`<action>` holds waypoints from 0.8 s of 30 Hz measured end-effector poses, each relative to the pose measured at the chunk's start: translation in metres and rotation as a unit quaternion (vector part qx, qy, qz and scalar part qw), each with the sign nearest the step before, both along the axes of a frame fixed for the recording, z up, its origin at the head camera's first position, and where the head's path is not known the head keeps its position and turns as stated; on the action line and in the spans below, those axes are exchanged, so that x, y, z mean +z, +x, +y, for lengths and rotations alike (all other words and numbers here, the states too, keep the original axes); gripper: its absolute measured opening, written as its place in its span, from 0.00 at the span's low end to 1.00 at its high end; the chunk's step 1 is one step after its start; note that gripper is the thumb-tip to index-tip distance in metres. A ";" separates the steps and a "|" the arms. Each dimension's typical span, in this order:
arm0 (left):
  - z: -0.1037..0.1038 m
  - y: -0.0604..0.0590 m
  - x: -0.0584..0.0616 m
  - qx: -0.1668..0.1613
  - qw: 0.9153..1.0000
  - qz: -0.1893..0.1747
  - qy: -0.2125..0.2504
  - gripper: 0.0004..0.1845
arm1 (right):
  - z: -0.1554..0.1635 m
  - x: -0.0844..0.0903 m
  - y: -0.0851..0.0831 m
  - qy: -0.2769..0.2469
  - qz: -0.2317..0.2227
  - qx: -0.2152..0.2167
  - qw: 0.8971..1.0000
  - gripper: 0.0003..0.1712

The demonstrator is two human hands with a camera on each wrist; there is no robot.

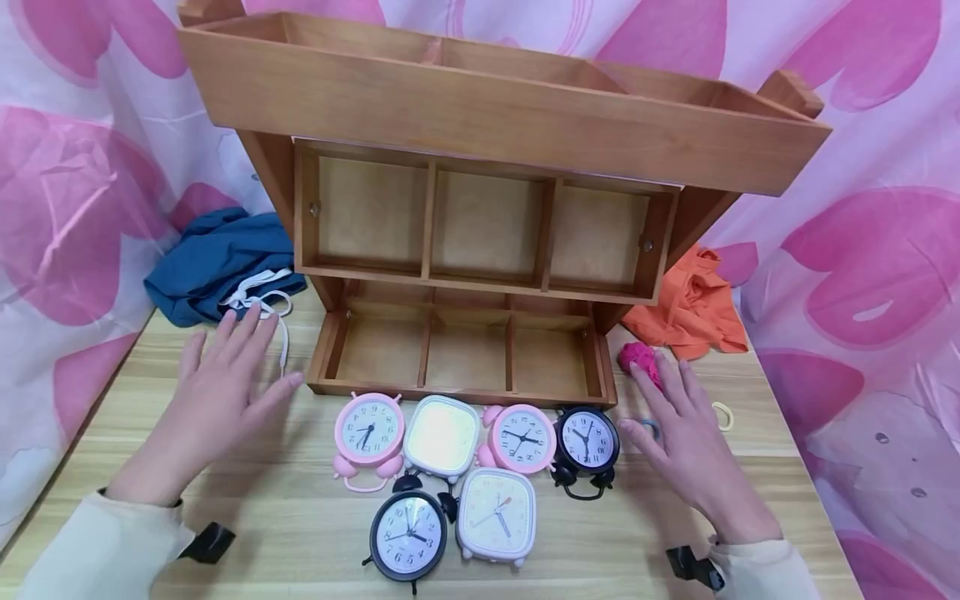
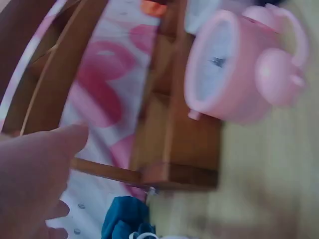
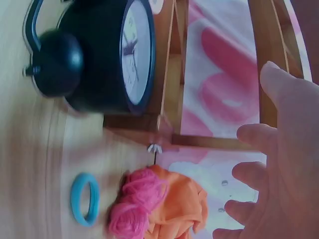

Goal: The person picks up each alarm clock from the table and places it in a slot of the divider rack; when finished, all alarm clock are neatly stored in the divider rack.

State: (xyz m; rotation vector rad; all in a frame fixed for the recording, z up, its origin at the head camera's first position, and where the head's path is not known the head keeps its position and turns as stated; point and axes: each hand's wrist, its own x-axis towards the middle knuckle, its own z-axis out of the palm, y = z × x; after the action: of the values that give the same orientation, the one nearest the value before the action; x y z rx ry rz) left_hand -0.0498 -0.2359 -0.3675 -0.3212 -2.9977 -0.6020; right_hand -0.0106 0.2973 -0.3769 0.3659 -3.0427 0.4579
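Observation:
My left hand (image 1: 220, 408) is spread with nothing in it, over the table left of a pink alarm clock (image 1: 369, 429). My right hand (image 1: 690, 442) is also spread and holds nothing, right of a black alarm clock (image 1: 587, 440). Between these two clocks stand a white square clock (image 1: 442, 436) and a second pink clock (image 1: 522, 439). In front of them are another black clock (image 1: 408, 533) and another white square clock (image 1: 497, 515). Behind the row rises a three-tier wooden shelf (image 1: 502, 108) with divided trays. The left wrist view shows the pink clock from its side.
Blue cloth (image 1: 221, 258) with a white cord (image 1: 258, 287) lies left of the shelf. Orange cloth (image 1: 690, 304) and pink yarn (image 1: 640, 362) lie to the right. A blue ring (image 3: 84, 199) and a yellow ring (image 1: 723, 416) rest near my right hand. Patterned curtains (image 1: 862, 250) surround the table.

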 end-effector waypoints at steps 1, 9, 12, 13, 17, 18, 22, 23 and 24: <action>0.001 -0.005 0.003 0.006 0.999 0.007 0.037 0.42 | -0.002 -0.001 0.002 -0.005 -0.002 0.000 1.000 0.44; 0.016 -0.047 0.035 0.070 0.957 0.028 0.281 0.32 | -0.023 -0.027 0.023 -0.024 -0.013 0.013 1.000 0.57; 0.022 -0.059 0.046 0.074 0.952 0.013 0.297 0.33 | -0.026 -0.037 0.028 -0.040 -0.021 -0.001 0.999 0.61; 0.023 -0.063 0.049 0.072 0.951 0.008 0.301 0.34 | -0.027 -0.040 0.029 -0.047 -0.026 -0.005 0.999 0.62; 0.029 -0.078 0.055 0.051 0.947 -0.005 0.316 0.36 | -0.030 -0.051 0.033 -0.081 -0.042 -0.021 0.996 0.65; 0.030 -0.082 0.055 0.042 0.946 -0.002 0.321 0.36 | -0.031 -0.053 0.034 -0.087 -0.040 -0.025 0.995 0.65; 0.037 -0.092 0.049 0.006 0.938 0.028 0.345 0.37 | -0.032 -0.060 0.036 -0.094 -0.011 -0.036 0.995 0.66; 0.038 -0.093 0.047 0.000 0.936 0.036 0.349 0.37 | -0.031 -0.062 0.036 -0.092 -0.003 -0.037 0.995 0.66; 0.039 -0.094 0.045 -0.004 0.935 0.043 0.351 0.37 | -0.031 -0.063 0.036 -0.091 0.005 -0.038 0.995 0.65</action>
State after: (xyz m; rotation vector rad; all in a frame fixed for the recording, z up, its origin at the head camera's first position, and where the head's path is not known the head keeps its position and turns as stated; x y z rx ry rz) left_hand -0.1436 -0.1969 -0.3223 -0.2876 -2.4726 -1.5321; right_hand 0.0258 0.2663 -0.4398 0.2427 -2.9613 0.7197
